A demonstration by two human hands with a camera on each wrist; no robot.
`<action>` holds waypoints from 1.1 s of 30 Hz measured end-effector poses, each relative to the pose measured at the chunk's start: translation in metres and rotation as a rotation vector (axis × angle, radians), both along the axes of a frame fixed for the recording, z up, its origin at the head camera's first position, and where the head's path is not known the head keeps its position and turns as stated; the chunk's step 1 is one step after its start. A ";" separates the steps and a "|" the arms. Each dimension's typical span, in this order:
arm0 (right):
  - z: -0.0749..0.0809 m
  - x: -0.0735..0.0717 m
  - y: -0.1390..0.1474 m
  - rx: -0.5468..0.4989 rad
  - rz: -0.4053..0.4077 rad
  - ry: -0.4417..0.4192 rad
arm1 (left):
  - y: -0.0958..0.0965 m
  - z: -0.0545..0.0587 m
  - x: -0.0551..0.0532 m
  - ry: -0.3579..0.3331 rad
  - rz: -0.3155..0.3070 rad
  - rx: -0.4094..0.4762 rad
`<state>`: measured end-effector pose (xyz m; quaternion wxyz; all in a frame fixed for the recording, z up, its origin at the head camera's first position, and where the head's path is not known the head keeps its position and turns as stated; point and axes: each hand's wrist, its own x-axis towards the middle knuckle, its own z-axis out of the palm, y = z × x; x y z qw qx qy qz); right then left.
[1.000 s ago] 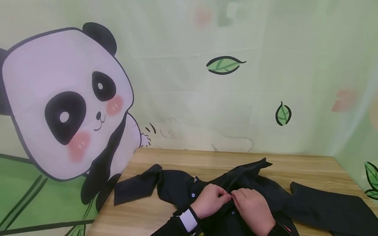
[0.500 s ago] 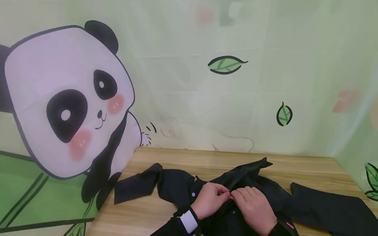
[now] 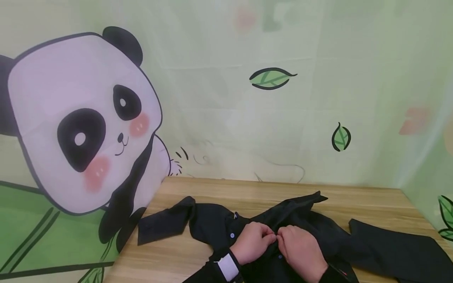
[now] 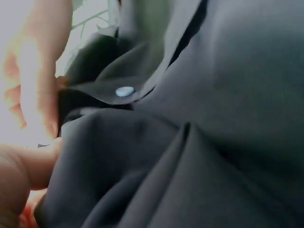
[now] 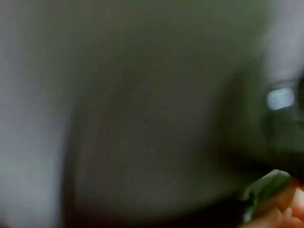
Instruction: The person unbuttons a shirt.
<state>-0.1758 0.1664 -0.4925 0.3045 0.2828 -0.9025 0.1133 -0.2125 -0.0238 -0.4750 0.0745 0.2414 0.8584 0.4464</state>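
Note:
A black long-sleeved shirt (image 3: 209,222) lies spread out with its sleeves to either side. My left hand (image 3: 252,243) pinches the fabric of its front between thumb and fingers. Opposite it, fingertips nearly meeting, my right hand (image 3: 302,250) pinches the same stretch of cloth. A pale button (image 3: 232,236) shows beside the left wrist, and a second, bluish button (image 3: 280,256) sits below the fingertips. The left wrist view gives a pale blue button (image 4: 125,91) near bunched folds. Whatever lies between the fingertips is hidden. Dark cloth fills most of the blurred right wrist view.
The shirt rests on a wood-grain table (image 3: 177,255). Its right sleeve (image 3: 396,243) reaches toward the table's right edge. Behind stands a pale green cloth backdrop (image 3: 212,90) printed with a panda and leaves.
Both hands keep their grip on the shirt front at almost the same spot. The right hand has turned slightly, and its fingers look more bent than half a second ago.

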 end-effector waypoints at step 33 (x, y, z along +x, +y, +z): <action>-0.007 0.008 -0.019 -0.031 -0.211 0.124 | 0.013 -0.006 0.012 0.102 0.122 -0.030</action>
